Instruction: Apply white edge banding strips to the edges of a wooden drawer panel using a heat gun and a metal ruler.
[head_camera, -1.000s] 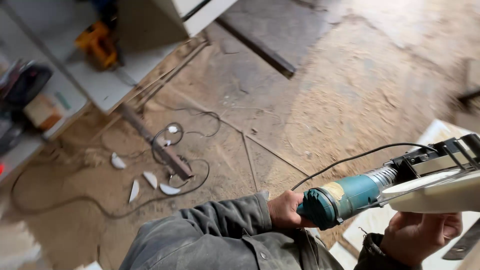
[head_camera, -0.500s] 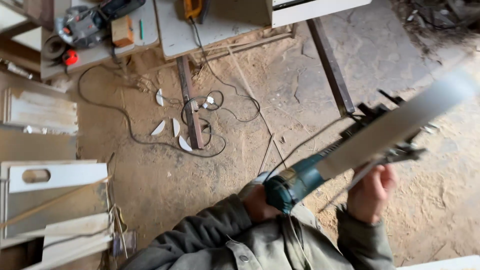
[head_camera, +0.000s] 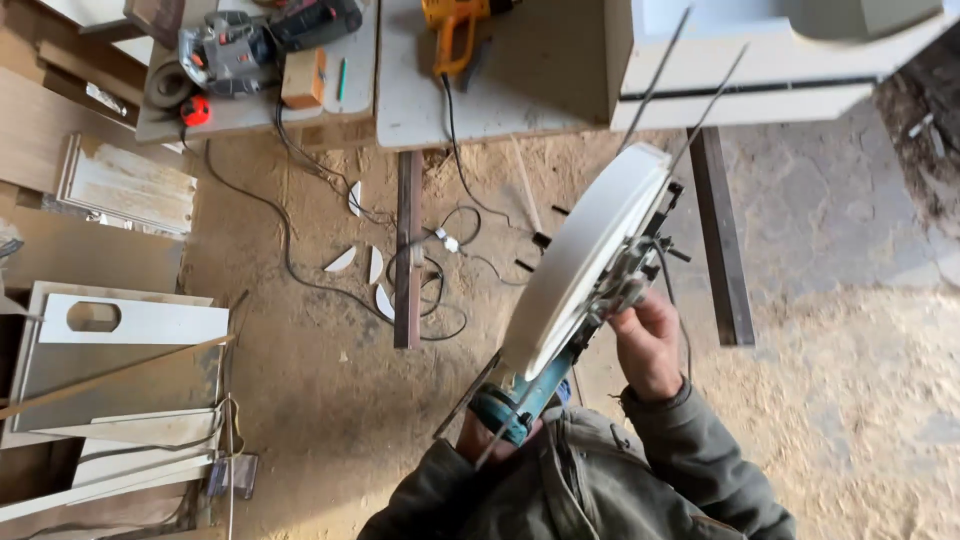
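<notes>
Your right hand (head_camera: 648, 345) is clamped on the white curved panel (head_camera: 590, 255) at frame centre, your left hand (head_camera: 478, 438) wrapped around the teal power tool (head_camera: 515, 405); the cord (head_camera: 455, 400) could snag.

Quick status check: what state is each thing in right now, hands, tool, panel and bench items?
Left hand: gripping the teal power tool's rear.
Right hand: gripping the tool's front.
Teal power tool: lifted, tilted, against the panel.
White rounded panel: raised on edge.
Orange drill: lying on the workbench.
White curved offcuts: scattered on the sawdust floor.
</notes>
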